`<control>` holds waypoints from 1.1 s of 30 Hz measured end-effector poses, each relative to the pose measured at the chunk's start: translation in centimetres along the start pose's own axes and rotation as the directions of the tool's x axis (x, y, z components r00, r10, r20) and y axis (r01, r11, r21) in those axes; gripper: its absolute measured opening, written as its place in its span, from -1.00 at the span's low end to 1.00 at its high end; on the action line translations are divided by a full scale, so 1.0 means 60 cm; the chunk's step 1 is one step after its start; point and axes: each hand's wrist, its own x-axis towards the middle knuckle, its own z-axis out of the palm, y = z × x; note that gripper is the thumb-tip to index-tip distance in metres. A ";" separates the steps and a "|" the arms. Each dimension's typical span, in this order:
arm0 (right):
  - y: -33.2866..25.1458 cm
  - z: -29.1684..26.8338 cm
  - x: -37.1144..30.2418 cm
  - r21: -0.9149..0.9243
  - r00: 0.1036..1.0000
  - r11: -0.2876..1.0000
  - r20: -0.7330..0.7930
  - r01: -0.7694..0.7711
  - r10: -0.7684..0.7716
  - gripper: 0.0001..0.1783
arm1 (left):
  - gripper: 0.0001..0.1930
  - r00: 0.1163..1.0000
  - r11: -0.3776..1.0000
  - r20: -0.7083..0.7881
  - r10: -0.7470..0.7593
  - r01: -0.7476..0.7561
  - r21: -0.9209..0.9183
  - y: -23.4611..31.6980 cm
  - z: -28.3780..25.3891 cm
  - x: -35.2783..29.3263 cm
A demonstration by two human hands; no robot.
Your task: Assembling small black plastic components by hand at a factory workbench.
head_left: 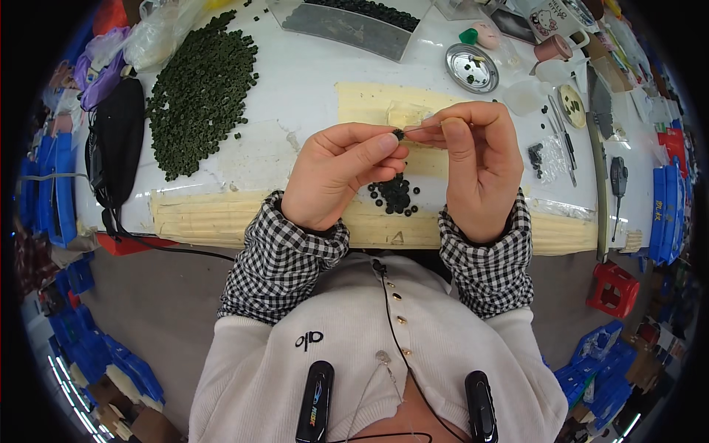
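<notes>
Between thumb and forefinger, my left hand [325, 173] pinches a small dark toothed part [399, 135]. My right hand [484, 166] is closed on a thin needle-like tool [425, 128], its tip pointing left at that part. Whether the tip touches it is too small to tell. Both hands are raised over the near edge of the white table [295, 88]. Just below them, a small heap of black ring-like pieces [395, 196] lies near the edge. Yellowish tape [362, 103] covers the tabletop behind my fingers.
To the left spreads a large pile of dark green small parts [199, 96], beside a black pouch [120, 144]. A grey tray [340, 29] stands at the back. A metal dish [473, 68], a yellow dish [572, 105] and tweezers [563, 133] are on the right. A red stool [613, 290] stands on the floor.
</notes>
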 end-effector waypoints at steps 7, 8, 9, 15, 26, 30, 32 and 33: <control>0.009 -0.017 0.010 -0.302 0.970 0.950 -0.199 0.073 -0.138 -0.92 | -0.82 0.990 0.977 -0.073 0.120 -0.105 0.184 0.000 0.012 -0.004; 0.012 -0.019 0.013 -0.391 0.966 0.914 -0.177 0.107 -0.189 -0.92 | -0.83 0.982 0.960 -0.095 0.161 -0.134 0.245 0.000 0.017 -0.007; 0.015 -0.022 0.016 -0.482 0.959 0.866 -0.153 0.137 -0.237 -0.93 | -0.83 0.970 0.932 -0.089 0.227 -0.190 0.309 -0.002 0.021 -0.008; 0.019 -0.025 0.018 -0.698 0.962 0.687 0.014 0.204 -0.272 -0.86 | -0.81 0.875 0.744 -0.028 0.484 -0.395 0.539 -0.010 0.033 -0.015; -0.011 -0.015 -0.002 -0.526 0.961 0.816 0.009 0.241 -0.278 -0.81 | -0.77 0.732 0.320 0.235 0.640 -0.531 0.785 -0.010 0.030 -0.017; -0.008 -0.010 -0.004 -0.479 0.962 0.840 0.037 0.254 -0.270 -0.80 | -0.76 0.711 0.247 0.266 0.651 -0.530 0.811 -0.010 0.033 -0.018; -0.006 -0.008 -0.004 -0.469 0.962 0.845 0.035 0.256 -0.272 -0.80 | -0.76 0.699 0.213 0.289 0.655 -0.537 0.816 -0.009 0.035 -0.018; -0.006 -0.008 -0.004 -0.465 0.962 0.847 0.035 0.257 -0.273 -0.80 | -0.76 0.685 0.195 0.297 0.666 -0.543 0.816 -0.009 0.035 -0.017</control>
